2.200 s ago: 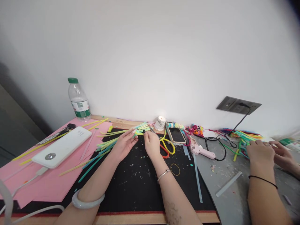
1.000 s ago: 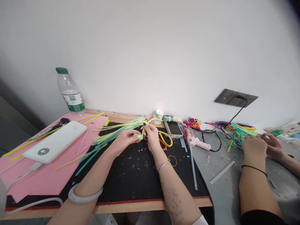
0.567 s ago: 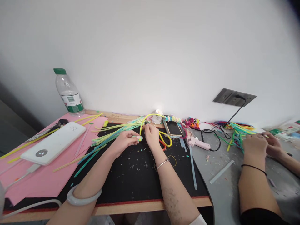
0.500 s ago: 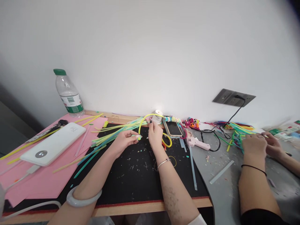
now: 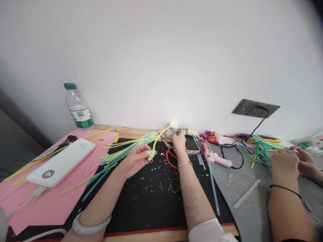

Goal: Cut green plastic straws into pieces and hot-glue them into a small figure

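My left hand [image 5: 138, 160] pinches a small yellow-and-green fuzzy piece [image 5: 151, 154] between thumb and fingers. A yellow pipe cleaner [image 5: 158, 137] rises from it and leans right, toward a small white round container [image 5: 174, 127] by the wall. Beside that container and left of a phone [image 5: 191, 144], my right hand [image 5: 179, 143] has its fingers bent together; what they hold, if anything, is hidden. Scissors with orange-red handles [image 5: 171, 161] lie just left of my right wrist. A bundle of green, yellow and blue pipe cleaners [image 5: 126, 149] spreads out behind my left hand.
Left, a white power bank [image 5: 62, 161] lies on pink sheets [image 5: 58, 205], with a plastic bottle [image 5: 80, 111] behind. A pink glue gun [image 5: 218, 159] lies right of the phone. Another person's hands [image 5: 286, 164] work at the far right. Scraps dot the black mat [image 5: 141, 205].
My right hand has let go of the yellow pipe cleaner and moved right and back to the white container. The pipe cleaner, bent in a loop before, now stands straighter. The scissors have come into view.
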